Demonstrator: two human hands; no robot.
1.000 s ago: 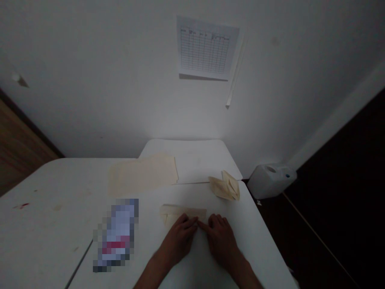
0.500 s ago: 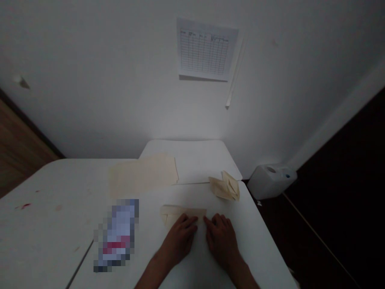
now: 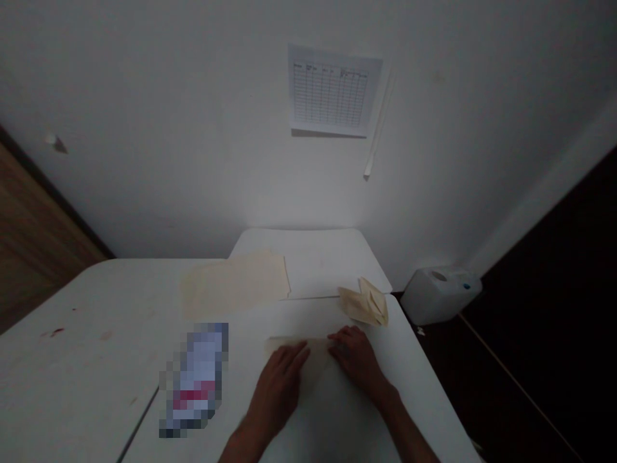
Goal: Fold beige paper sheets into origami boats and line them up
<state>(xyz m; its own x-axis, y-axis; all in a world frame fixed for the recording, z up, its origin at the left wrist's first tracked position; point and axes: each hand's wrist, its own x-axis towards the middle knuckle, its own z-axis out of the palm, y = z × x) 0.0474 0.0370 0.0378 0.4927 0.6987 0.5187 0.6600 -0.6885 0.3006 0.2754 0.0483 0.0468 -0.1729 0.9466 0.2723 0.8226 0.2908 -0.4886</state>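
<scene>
cream paper sheet (image 3: 317,355): lying on the white table (image 3: 330,427), beneath my fingers. i am apparently smoothing its far edge; the next move is calling for even pressure. left hand (image 3: 282,373) covering, right hand (image 3: 355,357) curling at its right end; grasp, cannot tell. nearby: folded paper (image 3: 362,305), flat cream sheets (image 3: 236,286), pixelated item (image 3: 196,379). my fingers are obstructing the edge.

A head camera looks forward-down over a table (image 3: 245,355).
</scene>
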